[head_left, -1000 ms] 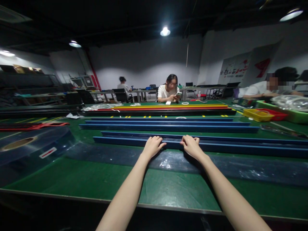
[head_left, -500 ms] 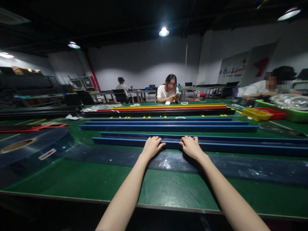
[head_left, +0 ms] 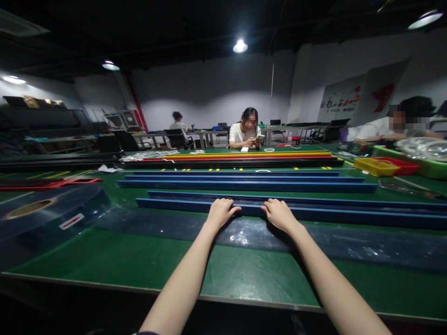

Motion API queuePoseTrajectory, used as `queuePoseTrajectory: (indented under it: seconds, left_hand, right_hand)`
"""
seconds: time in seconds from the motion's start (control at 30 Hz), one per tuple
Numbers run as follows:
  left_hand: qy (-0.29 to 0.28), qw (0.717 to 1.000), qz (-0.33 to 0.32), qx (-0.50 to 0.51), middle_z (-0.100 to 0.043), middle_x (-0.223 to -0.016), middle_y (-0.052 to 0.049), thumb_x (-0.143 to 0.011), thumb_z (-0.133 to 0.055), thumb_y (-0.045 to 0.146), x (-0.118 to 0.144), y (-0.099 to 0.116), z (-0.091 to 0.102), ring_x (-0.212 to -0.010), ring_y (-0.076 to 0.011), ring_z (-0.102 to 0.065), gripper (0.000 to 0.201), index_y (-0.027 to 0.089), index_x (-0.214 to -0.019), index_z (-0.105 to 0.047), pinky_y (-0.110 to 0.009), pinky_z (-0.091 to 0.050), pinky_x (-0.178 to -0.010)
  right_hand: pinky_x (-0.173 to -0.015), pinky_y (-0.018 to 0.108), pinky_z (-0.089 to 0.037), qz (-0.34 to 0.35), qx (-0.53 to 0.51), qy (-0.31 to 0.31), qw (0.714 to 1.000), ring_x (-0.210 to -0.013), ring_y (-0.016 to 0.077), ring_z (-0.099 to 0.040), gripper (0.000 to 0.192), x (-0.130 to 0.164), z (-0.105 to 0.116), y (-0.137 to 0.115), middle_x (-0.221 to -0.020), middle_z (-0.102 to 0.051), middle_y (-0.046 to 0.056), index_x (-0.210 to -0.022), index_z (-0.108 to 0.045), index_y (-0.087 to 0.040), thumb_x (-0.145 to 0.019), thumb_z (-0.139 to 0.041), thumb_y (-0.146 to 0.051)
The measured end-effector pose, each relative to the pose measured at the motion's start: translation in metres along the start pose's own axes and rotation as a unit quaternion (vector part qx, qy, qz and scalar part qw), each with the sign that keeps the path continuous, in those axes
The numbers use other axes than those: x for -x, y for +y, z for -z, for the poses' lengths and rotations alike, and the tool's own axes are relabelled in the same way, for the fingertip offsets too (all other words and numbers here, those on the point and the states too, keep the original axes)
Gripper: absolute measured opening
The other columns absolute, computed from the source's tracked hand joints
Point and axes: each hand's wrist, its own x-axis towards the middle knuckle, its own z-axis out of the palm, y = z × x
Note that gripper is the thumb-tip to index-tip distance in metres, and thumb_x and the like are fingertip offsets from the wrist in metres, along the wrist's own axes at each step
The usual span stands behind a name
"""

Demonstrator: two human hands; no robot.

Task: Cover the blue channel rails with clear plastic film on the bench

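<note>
While nothing has shifted over the last second, left hand and right hand still curled over nearest blue channel strip, lying crosswise on green table above clear film; grip steady.

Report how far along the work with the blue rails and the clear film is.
Done: clear film lies spread along the green table, fed from the roll.
In hand: left hand and right hand press on the nearest blue rail, beside the film.
Left: this rail shows no wrap; more blue rails lie bare behind.
</note>
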Motion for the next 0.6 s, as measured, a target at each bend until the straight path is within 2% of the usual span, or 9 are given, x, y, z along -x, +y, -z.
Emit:
queuePoseTrajectory:
  seconds: [0.37, 0.6]
  left_hand:
    - [-0.028, 1.000, 0.004, -0.013, -0.066, -0.081, -0.006, -0.086, -0.038, 0.053, -0.0017, 0.0027, 0.0054, -0.081, -0.0184, -0.059, 0.042, 0.018, -0.078, -0.061, -0.026, -0.039, -0.070]
    - [-0.025, 1.000, 0.014, 0.006, -0.067, -0.080, -0.006, -0.085, -0.041, 0.051, -0.0020, 0.0047, 0.0063, -0.080, -0.0192, -0.060, 0.040, 0.018, -0.075, -0.060, -0.026, -0.039, -0.070]
  right_hand:
    - [-0.071, 0.029, -0.031, -0.004, 0.006, -0.008, 1.000, -0.091, 0.0188, -0.055, 0.034, -0.0005, 0.0011, -0.0009, -0.095, -0.063, 0.010, -0.091, -0.063, -0.018, -0.092, -0.031, -0.030]
    - [-0.069, 0.028, -0.031, -0.004, 0.009, -0.010, 1.000, -0.090, 0.0188, -0.055, 0.034, -0.0010, 0.0023, -0.0019, -0.094, -0.063, 0.010, -0.090, -0.063, -0.017, -0.092, -0.031, -0.030]
